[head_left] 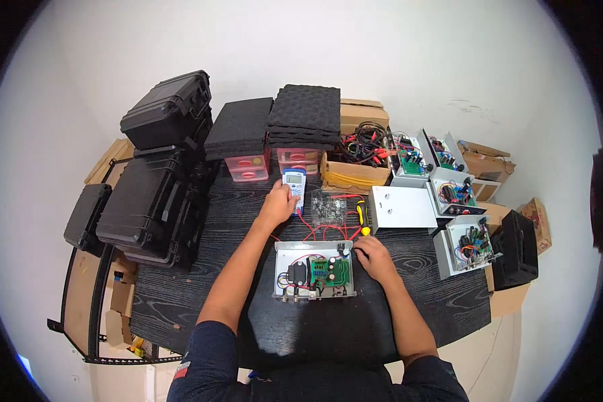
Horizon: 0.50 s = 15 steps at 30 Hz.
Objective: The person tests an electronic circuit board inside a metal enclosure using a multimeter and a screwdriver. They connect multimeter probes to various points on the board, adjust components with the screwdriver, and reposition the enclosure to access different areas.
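A blue and white multimeter (293,188) lies flat on the black desk (181,295), its red leads (318,231) trailing to an open grey metal box (313,269) nearer the person, which holds a green circuit board (329,271) and black parts.

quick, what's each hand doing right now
Left hand: curled on the blue-and-white multimeter, gripping its lower part.
Right hand: fingers bent at the corner of the open metal box by the red wires; its grip cannot be told.

Multimeter (294,187) behind open metal box (313,270), on table (181,295)
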Motion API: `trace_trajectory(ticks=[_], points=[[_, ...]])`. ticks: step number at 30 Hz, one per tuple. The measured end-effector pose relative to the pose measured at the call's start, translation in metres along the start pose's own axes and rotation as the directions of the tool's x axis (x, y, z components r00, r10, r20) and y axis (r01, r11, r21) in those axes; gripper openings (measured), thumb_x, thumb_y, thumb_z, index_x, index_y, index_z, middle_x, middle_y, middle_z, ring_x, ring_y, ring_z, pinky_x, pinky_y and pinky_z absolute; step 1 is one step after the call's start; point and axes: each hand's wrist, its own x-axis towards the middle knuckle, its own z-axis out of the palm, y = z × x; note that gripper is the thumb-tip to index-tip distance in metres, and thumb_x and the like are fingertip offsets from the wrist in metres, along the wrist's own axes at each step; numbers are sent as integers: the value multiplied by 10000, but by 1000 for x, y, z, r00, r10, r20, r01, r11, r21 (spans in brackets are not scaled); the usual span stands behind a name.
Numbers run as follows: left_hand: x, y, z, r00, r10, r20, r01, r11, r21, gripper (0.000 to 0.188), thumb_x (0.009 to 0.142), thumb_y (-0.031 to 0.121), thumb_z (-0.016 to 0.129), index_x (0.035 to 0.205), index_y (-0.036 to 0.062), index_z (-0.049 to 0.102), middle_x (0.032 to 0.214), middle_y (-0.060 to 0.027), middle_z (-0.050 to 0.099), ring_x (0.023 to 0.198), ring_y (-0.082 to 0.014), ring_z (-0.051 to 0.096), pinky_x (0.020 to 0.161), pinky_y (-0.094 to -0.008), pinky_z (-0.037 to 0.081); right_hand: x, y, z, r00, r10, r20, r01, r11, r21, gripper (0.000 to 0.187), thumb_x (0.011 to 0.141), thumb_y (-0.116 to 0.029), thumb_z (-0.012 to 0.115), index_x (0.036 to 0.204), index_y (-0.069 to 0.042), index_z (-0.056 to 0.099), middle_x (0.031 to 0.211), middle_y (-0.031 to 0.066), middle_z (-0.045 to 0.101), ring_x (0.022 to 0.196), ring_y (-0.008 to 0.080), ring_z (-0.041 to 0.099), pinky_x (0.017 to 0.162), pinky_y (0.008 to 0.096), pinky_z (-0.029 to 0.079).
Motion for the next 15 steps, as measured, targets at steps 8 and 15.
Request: trace_trajectory(ticks=[8,15], points=[[-8,-5,3,999,43,-13,-42,999,24,251,954,159,729,976,-25,559,1038,-273,605,940,-499,643,819,-554,526,-2,7,6,999,-33,-41,33,999,-7,167,887,0,726,1054,-2,713,1088,176,723,1107,365,680,1004,449,541],[-9,-5,5,998,25,62,-30,996,84,234,1019,153,638,1134,-8,512,1109,-325,588,975,-551,633,858,-586,534,-3,5,5,999,-31,-32,30,1000,-9,161,891,-3,729,1052,-4,717,1089,172,723,1111,364,681,997,454,545]])
